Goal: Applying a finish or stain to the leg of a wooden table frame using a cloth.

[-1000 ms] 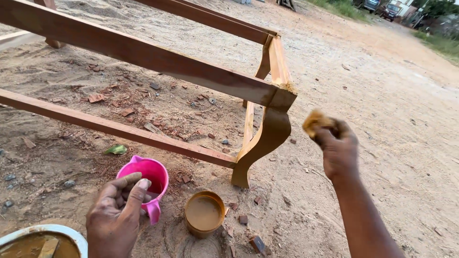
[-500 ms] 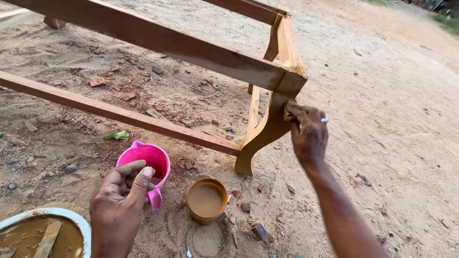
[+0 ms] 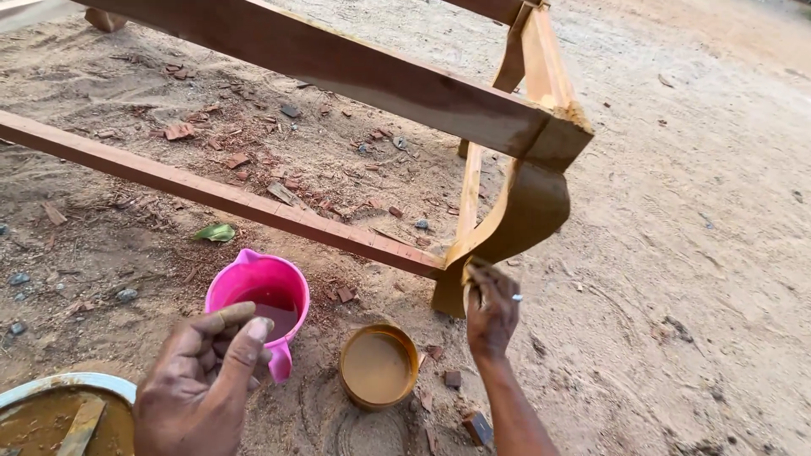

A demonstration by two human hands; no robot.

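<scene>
Sandy ground [image 3: 693, 253] strewn with brick chips fills the frame, and a brown-stained wooden furniture frame with a curved leg [image 3: 515, 219] crosses the upper half. The right hand [image 3: 492, 308], centre-right, presses against the lower curve of that leg with fingers closed around something small — it is too hidden to name. The left hand [image 3: 203, 380], bottom left, hangs open and empty, fingers loosely curled, just in front of a pink plastic jug [image 3: 258, 295] holding dark reddish liquid. Just right of the jug stands a small round tin of tan paste [image 3: 378, 365], sunk a little in the sand. A white-rimmed basin [image 3: 68, 387] in the bottom left corner holds muddy brown liquid and a wooden stick [image 3: 80, 426]. As a judgement, the open containers sit close under the working arm — a stray elbow could tip them, or sand could foul the finish.
</scene>
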